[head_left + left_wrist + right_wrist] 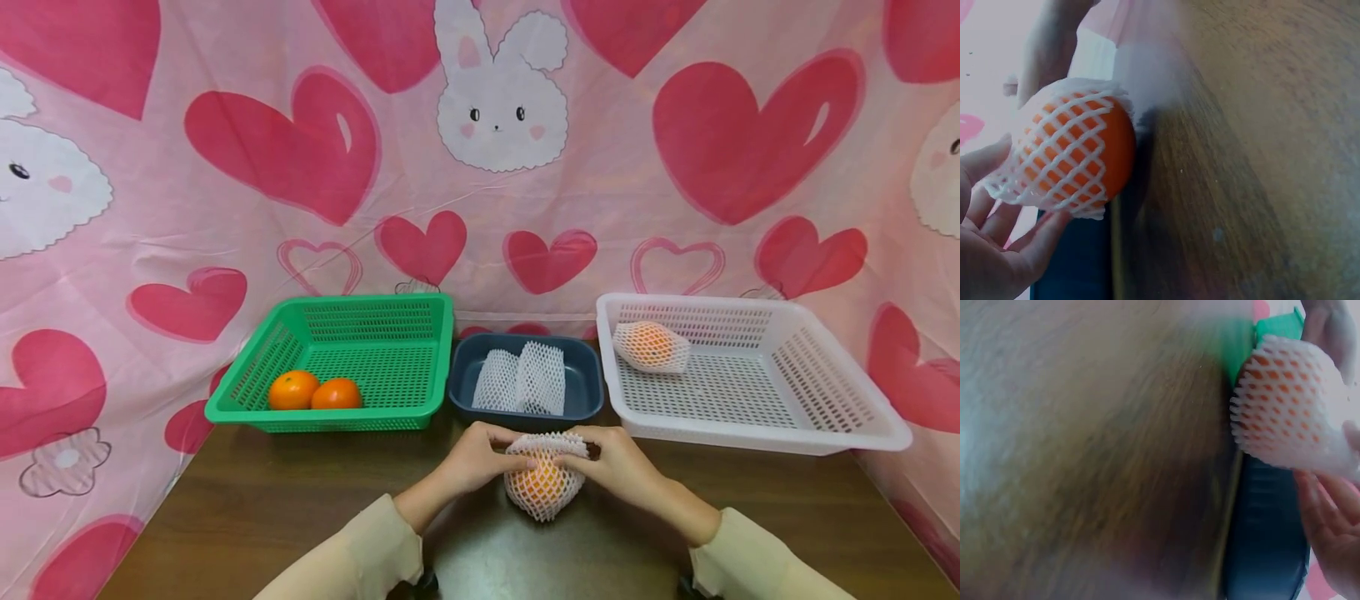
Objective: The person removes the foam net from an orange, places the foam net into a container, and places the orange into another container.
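Between both hands is an orange (pixel 543 482) in a white foam net sleeve (pixel 1060 150), above the table's near middle. My left hand (pixel 474 460) pinches the sleeve from the left, thumb in front. From the right, my right hand (pixel 618 463) pinches the sleeve's upper edge likewise. In the left wrist view, part of the orange's skin (pixel 1122 150) shows bare past the net. The right wrist view has the net (pixel 1291 403) spread over most of the fruit, with fingers at its gathered side.
A green basket (pixel 390 417) at the left holds two bare oranges (pixel 294 390). Behind the hands, a dark blue tray (pixel 585 392) has two folded foam sleeves (pixel 542 379). At the right, a white basket (pixel 757 429) contains one netted orange (pixel 651 346). A heart-patterned cloth (pixel 495 200) hangs behind.
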The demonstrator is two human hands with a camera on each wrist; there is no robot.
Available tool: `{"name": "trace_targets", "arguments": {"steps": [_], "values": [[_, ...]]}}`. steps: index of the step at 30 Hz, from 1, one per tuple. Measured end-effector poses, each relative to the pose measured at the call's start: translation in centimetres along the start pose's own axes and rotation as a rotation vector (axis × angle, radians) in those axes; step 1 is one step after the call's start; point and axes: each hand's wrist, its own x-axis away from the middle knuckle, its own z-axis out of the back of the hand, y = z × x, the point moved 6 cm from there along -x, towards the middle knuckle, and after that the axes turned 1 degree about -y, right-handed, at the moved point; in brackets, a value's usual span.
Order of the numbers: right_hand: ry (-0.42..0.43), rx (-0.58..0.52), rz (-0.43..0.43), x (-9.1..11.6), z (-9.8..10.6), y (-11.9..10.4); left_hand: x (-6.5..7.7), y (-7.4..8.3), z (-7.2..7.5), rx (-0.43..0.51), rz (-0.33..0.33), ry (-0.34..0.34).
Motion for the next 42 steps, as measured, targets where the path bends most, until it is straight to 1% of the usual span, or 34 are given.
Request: {"name": "trace_targets", "arguments": {"steps": [5,7,9,11,14,17,20,22,24,26,28,30,31,34,36,37,39,42], "values": [[-0.107,-0.08,-0.082,0.1,-0.6,0.9,-0.1,0.0,0.3,0.006,0.004,0.05],[-0.107,-0.094,-0.087,0.0,-0.6,0.8,-0.1,0.0,0.4,0.006,-0.005,0.069],[-0.088,-0.101,-0.084,-0.1,-0.4,0.6,-0.1,0.0,0.4,0.003,-0.016,0.084],[-0.056,-0.089,-0.051,-0.2,-0.2,0.2,-0.1,0.0,0.4,-0.007,-0.027,0.102],[-0.015,-0.054,0.043,-0.4,0.1,-0.9,0.0,0.2,0.5,-0.02,-0.041,0.122],[0.012,-0.015,0.137,-0.5,0.2,-1.8,0.0,0.3,0.5,-0.026,-0.05,0.127],[0.04,0.031,0.207,-0.6,0.3,-2.5,0.0,0.4,0.4,-0.016,-0.054,0.102],[0.063,0.066,0.233,-0.6,0.4,-2.7,-0.1,0.3,0.3,-0.005,-0.04,0.06],[0.088,0.09,0.238,-0.6,0.5,-2.7,-0.1,0.1,0.1,-0.015,-0.019,0.005],[0.105,0.094,0.225,-0.6,0.5,-2.6,-0.1,-0.1,-0.2,-0.037,0.003,-0.047],[0.108,0.082,0.2,-0.5,0.4,-2.3,0.0,-0.4,-0.3,-0.072,0.021,-0.075],[0.082,0.053,0.155,-0.5,0.2,-1.9,0.0,-0.5,-0.2,-0.091,0.024,-0.077],[0.046,0.027,0.121,-0.6,0.2,-1.7,0.1,-0.6,-0.2,-0.087,0.025,-0.072],[-0.11,-0.051,-0.008,-0.8,-0.3,-0.7,0.1,-0.4,0.1,-0.063,0.013,-0.042],[-0.214,-0.104,-0.072,-0.9,-0.7,-0.1,0.1,-0.3,0.3,-0.054,0.003,-0.014],[-0.255,-0.124,-0.086,-0.9,-0.9,0.1,0.1,-0.3,0.3,-0.06,-0.003,0.001],[-0.296,-0.139,-0.088,-1.0,-1.1,0.3,0.0,-0.3,0.5,-0.072,-0.004,0.033],[-0.295,-0.133,-0.066,-1.1,-1.3,0.3,0.0,-0.2,0.9,-0.097,-0.007,0.082]]}}
